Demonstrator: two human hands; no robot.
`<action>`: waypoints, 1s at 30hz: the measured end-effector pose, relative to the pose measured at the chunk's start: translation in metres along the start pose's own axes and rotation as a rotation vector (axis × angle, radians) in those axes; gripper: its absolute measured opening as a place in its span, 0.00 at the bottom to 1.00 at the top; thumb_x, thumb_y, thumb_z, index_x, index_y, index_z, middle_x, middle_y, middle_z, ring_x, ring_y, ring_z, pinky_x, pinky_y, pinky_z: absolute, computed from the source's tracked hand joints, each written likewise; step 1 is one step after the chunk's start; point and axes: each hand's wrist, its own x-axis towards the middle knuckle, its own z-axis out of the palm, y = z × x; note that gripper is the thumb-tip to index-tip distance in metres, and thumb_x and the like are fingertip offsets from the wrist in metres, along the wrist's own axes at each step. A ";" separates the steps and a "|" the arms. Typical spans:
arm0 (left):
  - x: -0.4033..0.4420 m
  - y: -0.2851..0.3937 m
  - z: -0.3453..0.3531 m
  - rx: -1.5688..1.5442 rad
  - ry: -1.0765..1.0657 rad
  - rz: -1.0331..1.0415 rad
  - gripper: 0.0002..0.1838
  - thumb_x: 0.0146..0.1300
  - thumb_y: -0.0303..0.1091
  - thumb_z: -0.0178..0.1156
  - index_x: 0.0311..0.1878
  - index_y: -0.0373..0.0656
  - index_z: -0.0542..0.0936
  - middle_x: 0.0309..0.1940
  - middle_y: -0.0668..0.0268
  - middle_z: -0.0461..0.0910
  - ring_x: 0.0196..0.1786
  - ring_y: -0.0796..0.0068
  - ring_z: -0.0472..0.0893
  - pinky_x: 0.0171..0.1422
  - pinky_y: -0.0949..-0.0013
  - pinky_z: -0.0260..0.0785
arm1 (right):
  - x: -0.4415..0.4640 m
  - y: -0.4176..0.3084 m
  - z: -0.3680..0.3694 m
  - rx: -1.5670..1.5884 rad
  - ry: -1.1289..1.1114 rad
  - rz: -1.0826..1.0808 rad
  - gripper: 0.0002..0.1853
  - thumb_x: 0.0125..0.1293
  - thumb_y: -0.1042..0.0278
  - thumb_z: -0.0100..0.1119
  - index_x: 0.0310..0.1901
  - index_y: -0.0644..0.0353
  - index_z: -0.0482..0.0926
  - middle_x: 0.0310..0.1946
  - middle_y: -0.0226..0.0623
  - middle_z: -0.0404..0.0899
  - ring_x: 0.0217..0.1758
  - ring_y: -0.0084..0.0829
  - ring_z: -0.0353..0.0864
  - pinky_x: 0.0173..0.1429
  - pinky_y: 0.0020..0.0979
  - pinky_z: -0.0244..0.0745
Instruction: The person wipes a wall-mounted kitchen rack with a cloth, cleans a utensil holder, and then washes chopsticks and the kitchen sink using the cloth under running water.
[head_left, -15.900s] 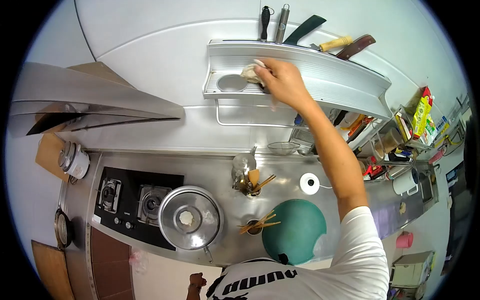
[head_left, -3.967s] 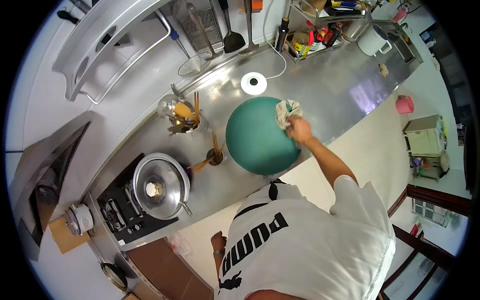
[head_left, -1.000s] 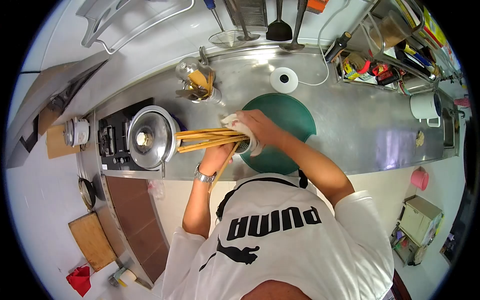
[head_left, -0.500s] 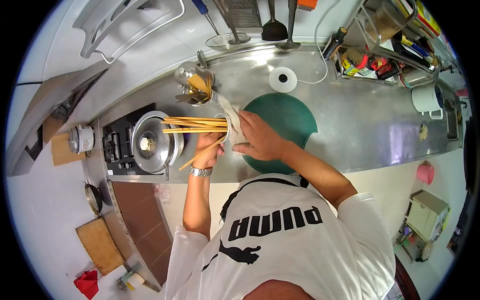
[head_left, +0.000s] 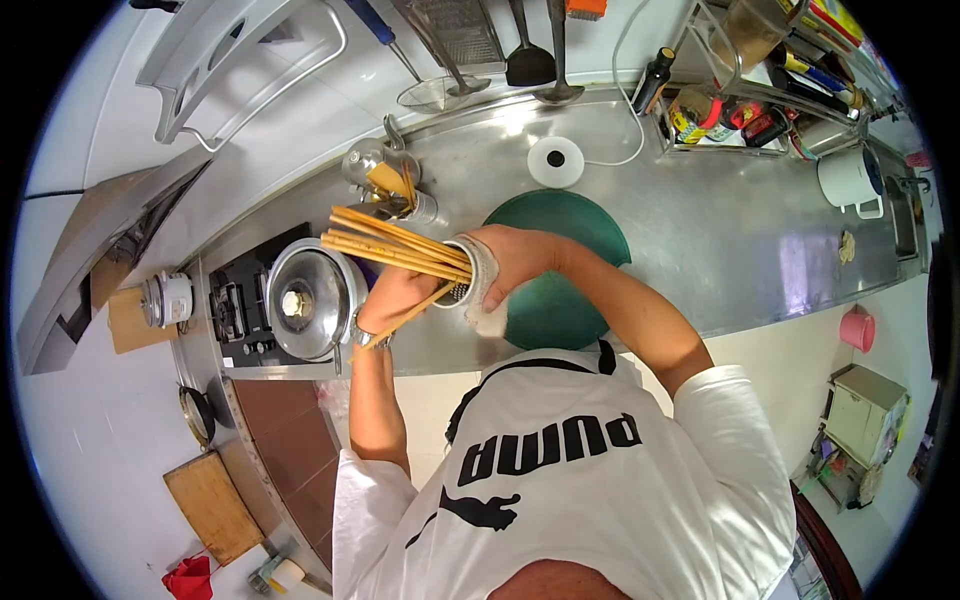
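A pale chopstick holder [head_left: 449, 291] with a perforated inside lies tilted, its mouth towards the left. Several wooden chopsticks [head_left: 385, 235] stick out of it, one of them splayed lower across my left wrist. My right hand [head_left: 515, 260] is closed around the holder's side with a light cloth [head_left: 487, 318] pressed against it. Under the chopsticks, close to the holder's mouth, my left hand [head_left: 395, 293] has its fingers bent; the fingertips are hidden. A metal watch [head_left: 370, 337] sits on that wrist. Below my right hand is a green round mat or board [head_left: 575, 290].
A lidded pot [head_left: 308, 318] stands on the gas stove [head_left: 240, 312] at left. Behind my hands are a kettle [head_left: 372, 160] and a utensil cup [head_left: 424, 208]. A white round base [head_left: 556, 162] with a cord, a condiment rack [head_left: 735, 150] and a white pot [head_left: 848, 182] are farther right.
The holder's mouth has turned up towards the camera, showing its inside. The chopsticks now slant. My left hand has shifted left and lies under them; my right hand wraps further round the holder.
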 end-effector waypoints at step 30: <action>-0.034 -0.006 -0.008 0.450 0.233 0.323 0.09 0.60 0.28 0.51 0.39 0.35 0.78 0.33 0.54 0.78 0.35 0.57 0.76 0.41 0.60 0.68 | 0.006 -0.072 0.035 -0.686 0.362 -0.182 0.38 0.35 0.57 0.76 0.50 0.64 0.69 0.45 0.47 0.76 0.48 0.44 0.76 0.53 0.38 0.72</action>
